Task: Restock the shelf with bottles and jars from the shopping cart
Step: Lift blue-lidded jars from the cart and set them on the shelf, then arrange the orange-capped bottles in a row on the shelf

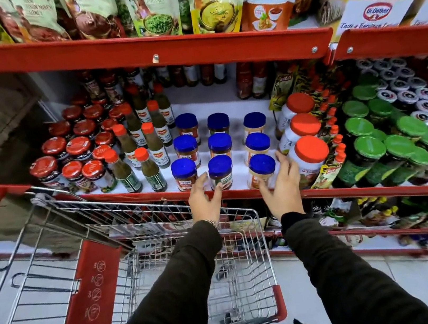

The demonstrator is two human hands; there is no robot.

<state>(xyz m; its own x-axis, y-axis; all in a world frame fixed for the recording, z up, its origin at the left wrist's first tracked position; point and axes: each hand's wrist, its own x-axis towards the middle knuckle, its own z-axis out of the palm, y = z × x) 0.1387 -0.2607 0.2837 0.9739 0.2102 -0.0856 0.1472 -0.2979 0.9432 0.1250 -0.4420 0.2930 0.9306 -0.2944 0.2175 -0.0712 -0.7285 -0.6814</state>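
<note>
Right, both hands are up at the front edge of the shelf (239, 191), over the cart (165, 252), among the blue-lidded jars. The left hand (204, 199) is spread, fingers loosely apart, its fingertips just at the sides of the front middle jar (220, 172) and the front left jar (184, 174), gripping neither as far as I can see. The right hand (283, 187) is open too, cupped around the front right jar (262, 169), thumb side touching it, fingers toward the big orange-lidded jar (309, 156) just beside.

It looks like squaring up the front row. To do that well, I'd nudge each jar from low on its body, not the lid, keep the columns in line with the jars behind, and turn labels forward. The cart basket appears nearly empty from here, though its bottom is partly hidden by the sleeves.
</note>
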